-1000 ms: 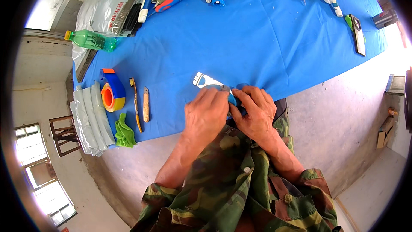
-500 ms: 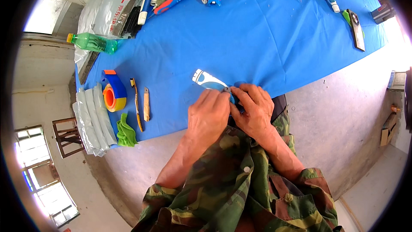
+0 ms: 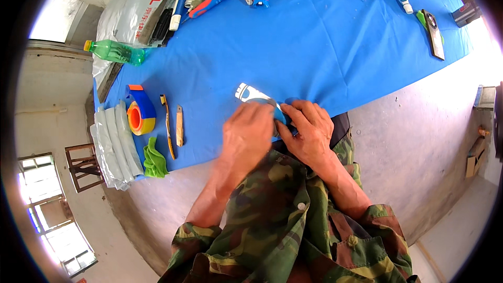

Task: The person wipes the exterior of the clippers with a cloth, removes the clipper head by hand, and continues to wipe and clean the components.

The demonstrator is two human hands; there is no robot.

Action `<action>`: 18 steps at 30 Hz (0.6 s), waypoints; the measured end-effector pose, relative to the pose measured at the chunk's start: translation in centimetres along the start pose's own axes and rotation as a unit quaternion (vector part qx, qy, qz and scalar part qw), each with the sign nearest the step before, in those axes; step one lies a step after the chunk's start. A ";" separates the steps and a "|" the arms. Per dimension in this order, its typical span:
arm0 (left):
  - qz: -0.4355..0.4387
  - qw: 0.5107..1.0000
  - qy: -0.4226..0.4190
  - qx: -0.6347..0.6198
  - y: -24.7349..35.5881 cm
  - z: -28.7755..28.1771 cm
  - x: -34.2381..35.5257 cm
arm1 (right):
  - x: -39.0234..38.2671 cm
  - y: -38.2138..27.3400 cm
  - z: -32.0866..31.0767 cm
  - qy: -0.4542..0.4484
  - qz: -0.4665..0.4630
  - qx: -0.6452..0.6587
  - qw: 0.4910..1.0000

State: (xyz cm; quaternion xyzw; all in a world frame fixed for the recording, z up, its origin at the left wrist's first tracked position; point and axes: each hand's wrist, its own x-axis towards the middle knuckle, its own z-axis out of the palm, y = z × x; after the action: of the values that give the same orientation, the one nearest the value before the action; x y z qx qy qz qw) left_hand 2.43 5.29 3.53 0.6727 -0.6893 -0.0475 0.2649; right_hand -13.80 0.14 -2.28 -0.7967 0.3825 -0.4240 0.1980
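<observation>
A white and blue electric toothbrush handle lies slantwise at the near edge of the blue-covered table, its white end pointing up and left. My right hand grips its dark blue lower end, thumb and fingers closed round it. Over the handle's middle, my left hand is curled, blurred by motion. Its fingertips are hidden, so what they pinch cannot be made out.
On the left lie a toothbrush, a utility knife, tape rolls, a green cloth, grey plastic bags and a green bottle. Several toothbrush handles pile up at the back; a phone sits far right.
My left hand has shifted slightly left and up along the handle, now blurred. The small dark grey piece between my hands is no longer plain. My right hand keeps its grip.
</observation>
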 end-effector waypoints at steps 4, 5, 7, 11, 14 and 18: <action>0.004 1.000 -0.015 0.014 1.3 0.5 -0.7 | 0.0 0.0 -0.1 0.000 -0.005 0.003 1.000; 0.011 0.999 -0.014 0.029 1.3 0.5 -0.8 | 0.0 0.0 -0.2 -0.003 -0.005 0.002 1.000; 0.020 0.997 -0.030 0.069 1.2 -0.1 -0.3 | 0.1 0.0 -0.2 0.000 -0.008 0.001 1.000; 0.053 0.991 -0.018 0.119 -0.2 -0.6 0.3 | 0.1 -0.1 -0.1 0.008 -0.012 0.006 1.000; 0.027 0.993 0.004 0.113 -0.6 -0.5 0.4 | 0.0 0.0 0.1 0.013 -0.013 0.006 1.000; 0.001 0.999 -0.011 0.039 -0.2 -0.2 0.3 | 0.0 0.2 0.1 0.010 -0.010 -0.004 1.000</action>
State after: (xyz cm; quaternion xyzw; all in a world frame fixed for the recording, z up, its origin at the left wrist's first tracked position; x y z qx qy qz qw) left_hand 2.74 5.07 3.74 0.6816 -0.6939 -0.0274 0.2308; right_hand -13.81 0.06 -2.43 -0.7968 0.3781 -0.4327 0.1866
